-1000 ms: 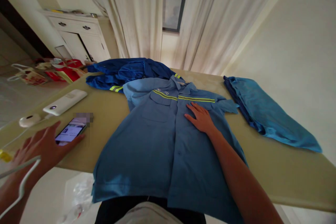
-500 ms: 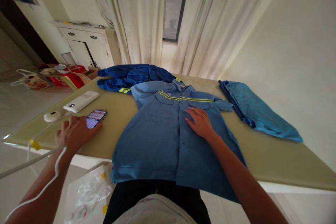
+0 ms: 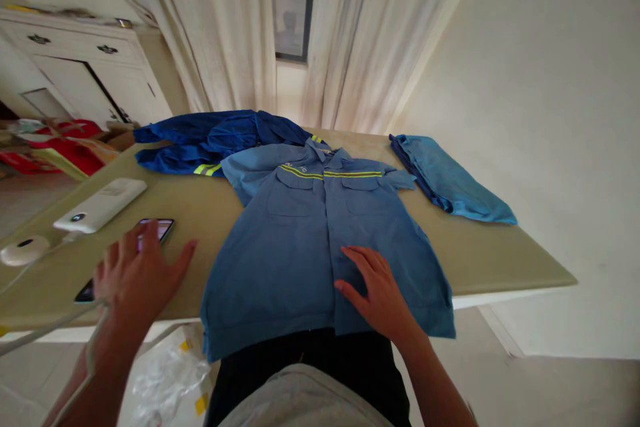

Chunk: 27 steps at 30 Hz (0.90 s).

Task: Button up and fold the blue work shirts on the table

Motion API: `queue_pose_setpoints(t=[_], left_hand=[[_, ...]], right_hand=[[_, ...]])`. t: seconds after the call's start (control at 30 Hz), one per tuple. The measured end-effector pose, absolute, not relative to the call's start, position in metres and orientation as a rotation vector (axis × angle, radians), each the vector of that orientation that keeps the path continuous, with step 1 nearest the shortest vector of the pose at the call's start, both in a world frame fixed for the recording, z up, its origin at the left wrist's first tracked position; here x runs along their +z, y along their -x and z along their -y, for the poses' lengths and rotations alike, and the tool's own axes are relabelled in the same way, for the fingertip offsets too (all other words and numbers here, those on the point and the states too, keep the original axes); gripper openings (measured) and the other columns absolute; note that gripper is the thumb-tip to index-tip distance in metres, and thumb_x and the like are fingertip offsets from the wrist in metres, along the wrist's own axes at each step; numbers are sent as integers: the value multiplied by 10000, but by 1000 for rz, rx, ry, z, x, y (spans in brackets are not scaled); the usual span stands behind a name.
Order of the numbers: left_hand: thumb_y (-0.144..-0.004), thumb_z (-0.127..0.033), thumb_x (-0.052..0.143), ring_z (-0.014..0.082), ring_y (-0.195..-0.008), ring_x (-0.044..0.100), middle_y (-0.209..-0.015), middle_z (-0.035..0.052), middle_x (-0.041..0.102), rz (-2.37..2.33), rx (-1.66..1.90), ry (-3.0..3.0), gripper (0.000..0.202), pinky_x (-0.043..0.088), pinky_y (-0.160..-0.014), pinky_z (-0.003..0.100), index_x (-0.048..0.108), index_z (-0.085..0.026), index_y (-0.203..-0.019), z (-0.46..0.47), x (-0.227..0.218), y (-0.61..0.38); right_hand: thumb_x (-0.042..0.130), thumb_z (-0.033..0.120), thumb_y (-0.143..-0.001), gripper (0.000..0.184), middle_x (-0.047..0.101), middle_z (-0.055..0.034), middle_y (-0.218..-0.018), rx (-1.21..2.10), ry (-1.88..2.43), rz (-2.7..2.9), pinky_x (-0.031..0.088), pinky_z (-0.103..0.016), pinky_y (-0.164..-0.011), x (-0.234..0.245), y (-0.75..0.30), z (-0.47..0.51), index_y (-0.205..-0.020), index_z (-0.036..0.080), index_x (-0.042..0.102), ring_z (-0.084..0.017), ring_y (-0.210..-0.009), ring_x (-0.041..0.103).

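Note:
A blue-grey short-sleeved work shirt (image 3: 300,253) lies front up on the table, its collar away from me and its hem over the near edge. Yellow stripes cross its chest above two flap pockets. My right hand (image 3: 375,290) rests open on the lower front, right of the button line. Over a smartphone (image 3: 165,229) on the left is my left hand (image 3: 140,273), fingers spread and thumb out. It hides the phone's middle; whether the fingertips touch the screen I cannot tell. A white cable (image 3: 93,340) runs across my left wrist.
A white power bank (image 3: 103,203) and a round white device (image 3: 24,250) lie at the table's left. Behind the shirt is a dark blue garment (image 3: 215,137) with reflective bands. Folded blue clothing (image 3: 450,177) sits at the right. The table's (image 3: 520,260) right end is near the wall.
My right hand has slid from the chest pocket toward the hem. My left hand has moved from beside the phone to over it, its thumb spreading. The view has shifted right.

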<state>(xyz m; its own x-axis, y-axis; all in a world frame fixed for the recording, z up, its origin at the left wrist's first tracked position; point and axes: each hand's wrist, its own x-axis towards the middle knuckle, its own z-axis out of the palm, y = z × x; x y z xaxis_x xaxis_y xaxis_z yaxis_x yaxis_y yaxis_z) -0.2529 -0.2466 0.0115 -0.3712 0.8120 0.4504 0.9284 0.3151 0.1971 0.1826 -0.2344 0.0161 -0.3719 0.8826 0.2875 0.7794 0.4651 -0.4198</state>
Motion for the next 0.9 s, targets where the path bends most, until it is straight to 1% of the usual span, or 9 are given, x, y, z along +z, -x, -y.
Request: queue_pose_setpoints(t=[0.13, 0.23, 0.4, 0.5, 0.57, 0.63, 0.7, 0.8, 0.9], left_hand=[[-1073, -483, 397, 334, -1287, 614, -1425, 176, 656, 1899, -677, 2195, 538, 492, -1094, 505, 576, -147, -1453, 262, 10, 157], [-1041, -503, 506, 302, -1403, 554, -1584, 110, 562, 1575, -574, 2564, 558, 447, -1167, 486, 540, -238, -1532, 276, -5, 106], [-968, -450, 632, 365, -1569, 358, -1722, 52, 366, 1553, -424, 2583, 691, 302, -1263, 627, 439, -362, -1626, 281, -23, 79], [-989, -425, 597, 358, -1579, 344, -1728, 30, 347, 1600, -401, 2579, 665, 286, -1274, 631, 423, -406, -1631, 284, -25, 79], [-1002, -434, 573, 357, -1579, 344, -1728, 24, 346, 1593, -412, 2591, 653, 278, -1277, 640, 413, -415, -1635, 293, -26, 80], [-999, -452, 575, 356, -1566, 369, -1717, 25, 373, 1581, -432, 2606, 651, 295, -1271, 634, 419, -421, -1630, 305, -25, 79], [-982, -490, 597, 360, -1537, 409, -1689, 32, 430, 1583, -446, 2610, 640, 329, -1253, 620, 462, -425, -1604, 314, -22, 77], [-998, -522, 568, 365, -1426, 521, -1570, 68, 581, 1605, -448, 2583, 495, 421, -1170, 585, 616, -384, -1471, 311, -7, 68], [-1064, -430, 444, 329, -1233, 630, -1328, 111, 707, 1574, -404, 2586, 359, 473, -1080, 532, 733, -285, -1222, 283, 14, 52]], right_hand=[[800, 605, -862, 852, 523, -130, -1580, 426, 1407, 2342, 407, -554, -1227, 22, -174, 252, -1589, 298, 479, -347, -1454, 492], [860, 510, -805, 937, 437, -144, -1657, 390, 1427, 2420, 319, -577, -1273, 15, -171, 258, -1614, 273, 450, -364, -1525, 404], [699, 238, -860, 794, 357, -114, -1718, 261, 1400, 2476, 250, -519, -1311, 0, -173, 266, -1615, 255, 455, -294, -1577, 344], [553, 153, -915, 606, 489, -80, -1643, 248, 1416, 2432, 334, -455, -1273, 5, -181, 270, -1510, 261, 584, -251, -1499, 467], [480, 113, -939, 490, 651, -76, -1477, 269, 1490, 2361, 440, -392, -1179, 16, -187, 274, -1359, 251, 691, -232, -1357, 602], [480, 144, -964, 357, 763, -75, -1236, 283, 1610, 2301, 519, -346, -1037, 29, -191, 277, -1171, 249, 751, -230, -1159, 702], [542, 282, -994, 213, 777, -80, -1066, 254, 1746, 2268, 544, -346, -920, 41, -190, 276, -1044, 243, 746, -247, -1002, 732], [674, 535, -942, 365, 734, -132, -1134, 156, 1840, 2290, 549, -394, -871, 54, -177, 257, -1117, 215, 694, -305, -1011, 725], [753, 417, -888, 452, 692, -164, -1259, 153, 1784, 2347, 541, -411, -901, 56, -160, 215, -1267, 203, 633, -329, -1104, 702]])
